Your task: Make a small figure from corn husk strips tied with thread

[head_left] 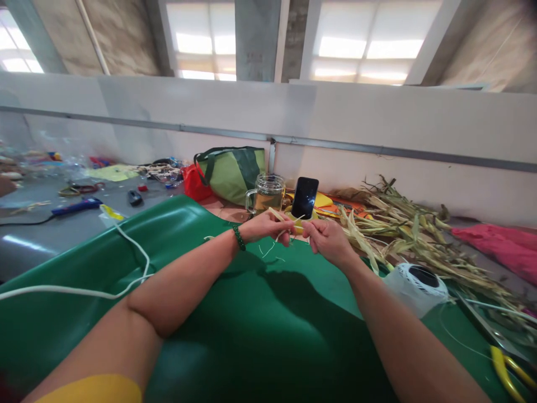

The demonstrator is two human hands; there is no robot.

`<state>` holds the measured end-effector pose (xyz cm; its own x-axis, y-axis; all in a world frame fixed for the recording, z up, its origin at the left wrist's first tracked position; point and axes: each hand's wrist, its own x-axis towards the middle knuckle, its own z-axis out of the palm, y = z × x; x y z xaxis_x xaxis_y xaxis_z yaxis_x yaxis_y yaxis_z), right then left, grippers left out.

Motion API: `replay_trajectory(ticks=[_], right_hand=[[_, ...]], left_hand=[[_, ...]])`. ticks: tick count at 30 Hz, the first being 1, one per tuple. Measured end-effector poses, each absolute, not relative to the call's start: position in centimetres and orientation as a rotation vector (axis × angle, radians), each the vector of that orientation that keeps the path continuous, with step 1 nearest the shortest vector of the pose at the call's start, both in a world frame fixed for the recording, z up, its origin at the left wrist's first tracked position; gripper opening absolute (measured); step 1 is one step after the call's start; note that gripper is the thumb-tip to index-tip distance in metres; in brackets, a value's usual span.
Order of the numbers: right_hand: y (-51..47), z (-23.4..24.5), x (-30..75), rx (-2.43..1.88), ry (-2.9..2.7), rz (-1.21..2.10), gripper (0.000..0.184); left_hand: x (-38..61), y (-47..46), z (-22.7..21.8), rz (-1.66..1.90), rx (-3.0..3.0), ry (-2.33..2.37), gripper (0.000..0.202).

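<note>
My left hand, with a green bead bracelet at the wrist, is closed in a pinch on a thin pale strip of corn husk. The fingers of my right hand are closed on the same strip from the other side. Both hands are close together above a green mat. A few thin pale fibres lie on or hang just over the mat below them. Just behind the hands stand a glass mug of yellowish liquid and an upright phone.
Dried corn husks and stalks are heaped at right, beside a roll of white twine and yellow-handled scissors. A green bag leans at the back. A white cable crosses the mat; a blue tool lies left.
</note>
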<state>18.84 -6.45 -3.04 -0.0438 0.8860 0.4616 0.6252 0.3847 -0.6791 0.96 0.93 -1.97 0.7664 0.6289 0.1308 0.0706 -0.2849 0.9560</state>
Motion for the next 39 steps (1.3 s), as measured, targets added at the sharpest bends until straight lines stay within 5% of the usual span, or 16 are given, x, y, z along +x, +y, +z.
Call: replay_trajectory(ticks=[9,16,20,29,39], right_hand=[[-4.6,-3.4,21.1,-1.226,-1.411,0.481,0.058],[-5.1,-4.0,19.9,-1.167,-1.902,0.382,0.023],[-4.8,-3.8,20.4,-1.258,-1.868,0.395,0.029],[-4.9,-3.2,20.7,-1.128,-1.337,1.007,0.046],[-4.3,-3.9,21.0,-1.176,-1.484,0.863,0.041]], left_hand=[[1.1,1.3,-2.5,0.523,1.533,0.589,0.042],[1.4,0.4,-2.7,0.503,1.816,0.568,0.042],[1.4,0.8,-2.4,0.658,1.944,0.659,0.040],[1.1,1.6,-2.3,0.631,1.475,0.635,0.032],[1.9,0.5,-2.9,0.597,1.379,0.564,0.027]])
